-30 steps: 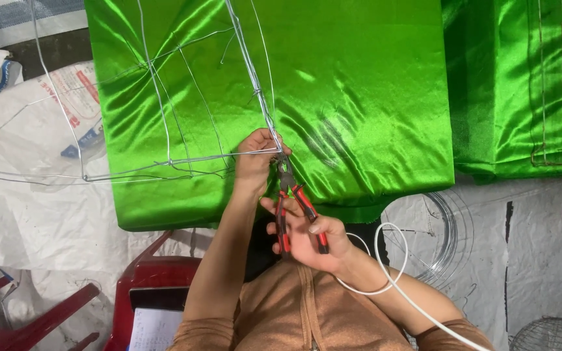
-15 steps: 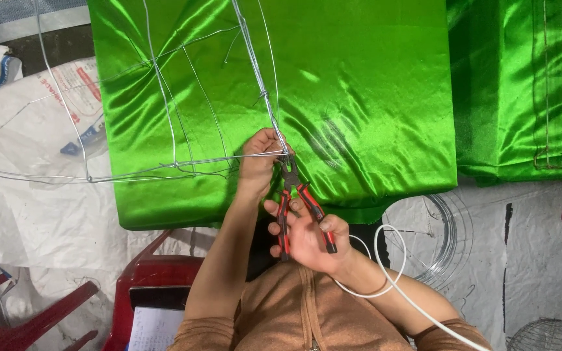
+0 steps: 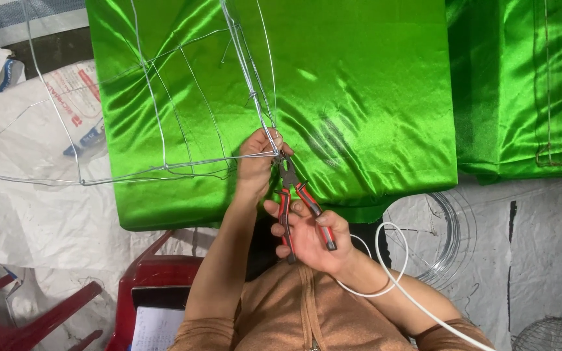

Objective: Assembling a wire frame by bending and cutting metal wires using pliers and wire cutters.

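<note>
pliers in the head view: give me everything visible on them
The pliers are combination type: dark metal head, red and grey sleeved handles. They lie slanted, nose up-left at the wire junction over the green cloth, handles down-right and spread apart. The right hand wraps the handles; the left hand pinches the wire right beside the nose. Whether the nose actually bites the wire cannot be told.

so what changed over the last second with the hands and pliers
Very little: the right hand with the red-handled pliers edged slightly lower and rightward. The left hand still pinches the wire frame at the joint, pliers' nose still there; green cloth unchanged.
</note>
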